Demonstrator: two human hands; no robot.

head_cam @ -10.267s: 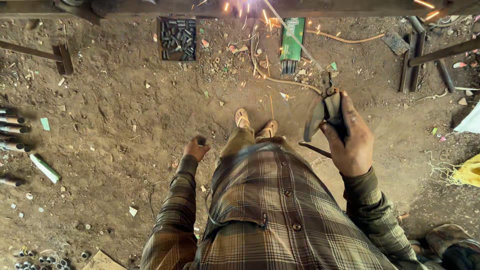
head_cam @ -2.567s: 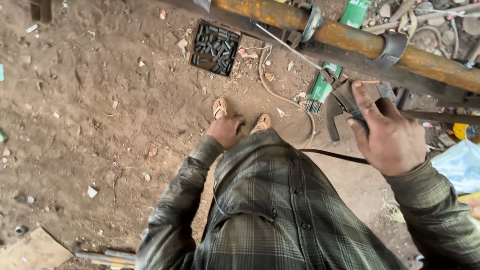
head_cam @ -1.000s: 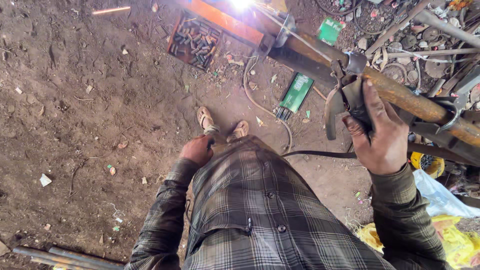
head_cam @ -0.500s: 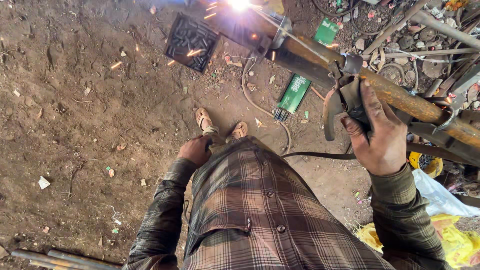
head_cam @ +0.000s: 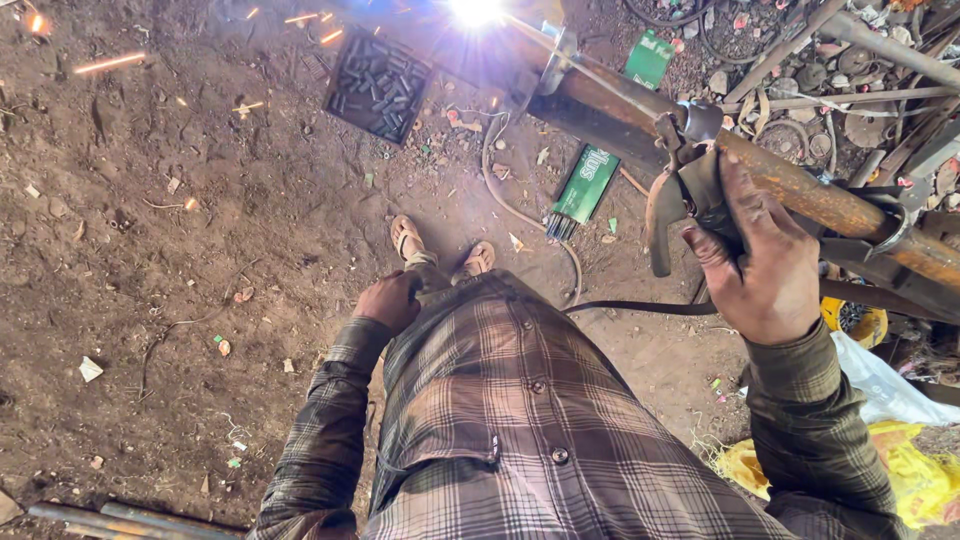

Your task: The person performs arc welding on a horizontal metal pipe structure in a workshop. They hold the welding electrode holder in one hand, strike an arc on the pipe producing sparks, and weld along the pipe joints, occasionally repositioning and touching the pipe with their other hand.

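Note:
My right hand (head_cam: pixel 765 265) grips a dark welding electrode holder (head_cam: pixel 690 195) held against a long rusty steel pipe (head_cam: pixel 800 195). A black cable (head_cam: pixel 640 308) runs from the holder across my front. A bright white welding arc (head_cam: pixel 478 10) burns at the top of the view, on the far part of the pipe, and throws orange sparks to the left. My left hand (head_cam: pixel 388 300) rests loosely closed against my thigh, holding nothing that I can see. I wear a brown plaid shirt (head_cam: pixel 520 420) and sandals (head_cam: pixel 405 238).
On the dirt floor lie a black tray of short metal pieces (head_cam: pixel 378 85), a green box of welding rods (head_cam: pixel 586 183) and another green box (head_cam: pixel 650 58). Scrap metal bars and rings (head_cam: pixel 860 90) pile at the right. Yellow and white bags (head_cam: pixel 900 440) lie lower right. Pipes (head_cam: pixel 120 515) lie lower left.
The arc has grown brighter and more sparks fly left. My right hand stays on the holder at the pipe; ten seconds ago it held the holder away from any pipe.

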